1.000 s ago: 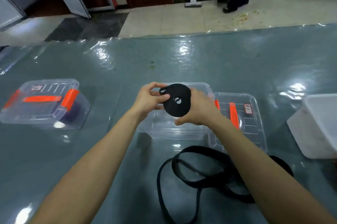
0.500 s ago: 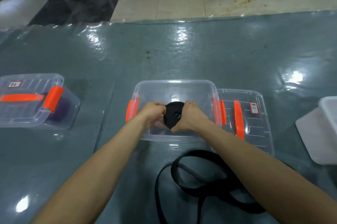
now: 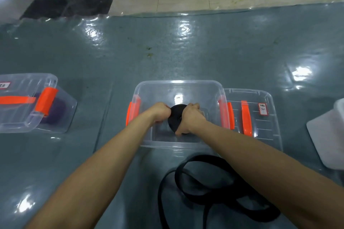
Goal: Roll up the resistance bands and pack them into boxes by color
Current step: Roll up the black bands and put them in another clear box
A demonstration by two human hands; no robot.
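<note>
Left hand (image 3: pixel 161 112) and right hand (image 3: pixel 189 118) clasp the rolled black band (image 3: pixel 175 119) on edge, low inside the open box (image 3: pixel 178 84); loose band (image 3: pixel 214 191) nearer the table's front edge.

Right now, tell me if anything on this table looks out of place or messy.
One thing: an unrolled black band sprawls in loose loops on the table, just in front of the open box. The left hand and right hand hold the rolled black band inside that box.

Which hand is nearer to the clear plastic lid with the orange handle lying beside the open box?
Right. The right hand is nearer the clear plastic lid; the left hand is farther away across the rolled black band.
</note>
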